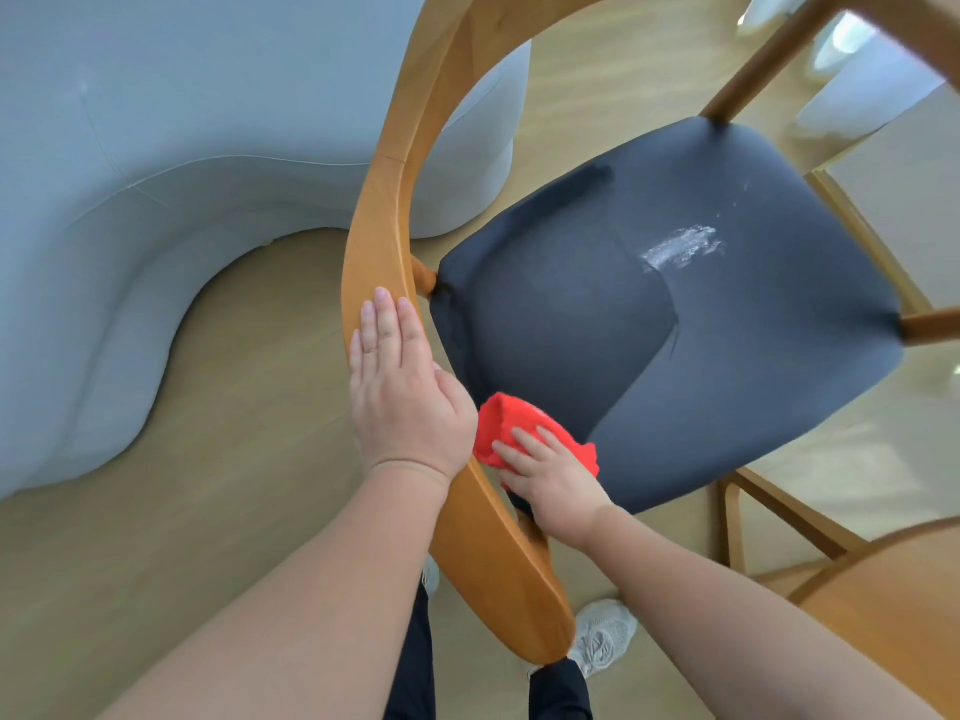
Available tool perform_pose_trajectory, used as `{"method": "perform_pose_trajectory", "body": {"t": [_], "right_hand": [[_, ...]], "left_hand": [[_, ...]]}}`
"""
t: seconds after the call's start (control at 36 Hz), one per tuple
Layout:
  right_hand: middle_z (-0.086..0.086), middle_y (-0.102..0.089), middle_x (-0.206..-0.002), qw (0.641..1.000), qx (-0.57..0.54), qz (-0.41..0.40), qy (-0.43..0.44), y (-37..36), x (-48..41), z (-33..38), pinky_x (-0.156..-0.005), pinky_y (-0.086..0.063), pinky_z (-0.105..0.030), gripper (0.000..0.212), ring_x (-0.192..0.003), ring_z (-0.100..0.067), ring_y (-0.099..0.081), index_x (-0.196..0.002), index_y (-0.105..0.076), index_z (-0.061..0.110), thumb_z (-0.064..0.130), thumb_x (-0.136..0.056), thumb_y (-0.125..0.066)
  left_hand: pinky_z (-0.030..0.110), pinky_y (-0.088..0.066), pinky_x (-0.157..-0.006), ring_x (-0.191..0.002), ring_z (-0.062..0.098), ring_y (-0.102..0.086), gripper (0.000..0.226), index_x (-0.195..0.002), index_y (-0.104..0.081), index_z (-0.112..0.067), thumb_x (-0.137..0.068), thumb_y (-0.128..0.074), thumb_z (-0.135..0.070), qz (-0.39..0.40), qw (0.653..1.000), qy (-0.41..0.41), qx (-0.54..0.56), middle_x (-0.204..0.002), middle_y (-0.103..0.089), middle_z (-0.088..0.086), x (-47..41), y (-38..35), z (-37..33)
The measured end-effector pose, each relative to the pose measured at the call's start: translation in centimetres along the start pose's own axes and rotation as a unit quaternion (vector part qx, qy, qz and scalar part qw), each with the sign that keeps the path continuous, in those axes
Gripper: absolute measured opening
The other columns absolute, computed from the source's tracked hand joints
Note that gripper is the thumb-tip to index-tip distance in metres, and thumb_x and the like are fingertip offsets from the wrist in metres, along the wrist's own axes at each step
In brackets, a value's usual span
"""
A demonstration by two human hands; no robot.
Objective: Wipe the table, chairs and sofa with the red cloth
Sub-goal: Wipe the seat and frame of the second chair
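Head view: fingers [525,443] of the right hand [553,488] lie slightly spread and nearly straight, pressing flat on the cloth [501,420]. The cloth is bright red and fuzzy, bunched into a thick wad with a rolled edge at its far end. Its long axis runs from 10 o'clock to 4 o'clock, and the hand covers its near half. It sits on the dark seat [701,330] of the chair [457,70], at the seat's 7 o'clock corner, just beside the curved wooden rail [371,236]. The left hand [408,407] rests palm down on that rail, its fingers [387,322] straight, pressed together and pointing to 12 o'clock. A white smear [680,246] marks the seat toward 1 o'clock from the cloth. A pale sofa [104,200] fills the 9 to 11 o'clock side, on the wood floor [234,511]. A grey shoe [605,636] shows at 6 o'clock.
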State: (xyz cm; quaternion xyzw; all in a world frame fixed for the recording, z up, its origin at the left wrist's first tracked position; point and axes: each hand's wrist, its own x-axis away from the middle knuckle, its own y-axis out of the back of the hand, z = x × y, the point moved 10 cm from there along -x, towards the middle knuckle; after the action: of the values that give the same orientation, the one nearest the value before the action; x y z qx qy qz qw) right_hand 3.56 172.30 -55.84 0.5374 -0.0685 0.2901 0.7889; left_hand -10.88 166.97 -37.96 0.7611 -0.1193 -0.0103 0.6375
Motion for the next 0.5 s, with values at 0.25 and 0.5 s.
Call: {"method": "perform_pose_trajectory", "body": {"t": [0.25, 0.5], "right_hand": [[0.003, -0.019, -0.160, 0.997, 0.064, 0.017, 0.036, -0.7, 0.9, 0.7, -0.115, 0.009, -0.045, 0.048, -0.148, -0.027, -0.004, -0.147, -0.038, 0.028, 0.023, -0.100, -0.048], [-0.001, -0.029, -0.156, 0.989, 0.125, 0.018, 0.074, -0.1, 1.9, -1.2, -0.119, -0.013, -0.049, 0.052, -0.146, -0.031, -0.019, -0.140, -0.048, 0.026, 0.016, -0.091, -0.062]], "left_hand": [[0.031, -0.002, -0.119, -0.147, 0.020, -0.003, 0.064, -0.151, -0.014, -0.008, -0.089, -0.019, -0.024, -0.002, 1.000, 0.000, -0.011, -0.160, -0.007, 0.007, 0.0, 0.0, 0.0], [0.034, -0.006, -0.119, -0.146, 0.023, -0.013, 0.062, -0.148, -0.026, -0.006, -0.088, -0.023, -0.021, -0.021, 0.998, -0.056, 0.012, -0.157, -0.019, 0.011, 0.1, 0.5, -1.1]]}}
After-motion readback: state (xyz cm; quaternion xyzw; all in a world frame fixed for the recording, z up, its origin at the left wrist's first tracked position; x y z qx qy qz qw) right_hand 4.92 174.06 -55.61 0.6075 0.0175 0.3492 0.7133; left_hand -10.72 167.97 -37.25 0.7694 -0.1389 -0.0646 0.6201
